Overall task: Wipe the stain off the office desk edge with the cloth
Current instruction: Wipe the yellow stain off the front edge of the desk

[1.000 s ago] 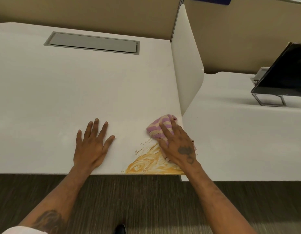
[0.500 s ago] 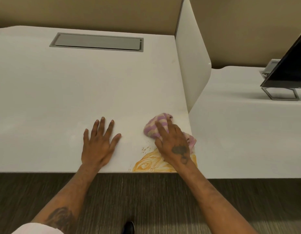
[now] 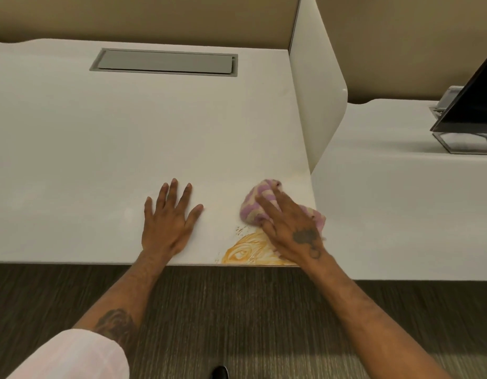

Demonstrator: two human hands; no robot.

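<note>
An orange-yellow smeared stain (image 3: 248,251) lies at the near right corner of the white desk (image 3: 100,160), right against its front edge. My right hand (image 3: 289,228) presses flat on a pink-and-cream striped cloth (image 3: 254,205), which bunches out past my fingers just behind the stain. The heel of that hand covers the stain's right part. My left hand (image 3: 170,221) rests flat on the desk to the left of the stain, fingers spread, holding nothing.
A white divider panel (image 3: 313,105) stands along the desk's right side. Beyond it, a second white desk (image 3: 387,201) carries a dark monitor (image 3: 472,105) on a metal stand. A grey cable hatch (image 3: 165,62) sits at the back. Dark carpet (image 3: 237,324) lies below.
My right hand and the cloth have shifted slightly left over the stain's upper part. The stain's smeared shape looks about the same. My left hand stays flat in place.
</note>
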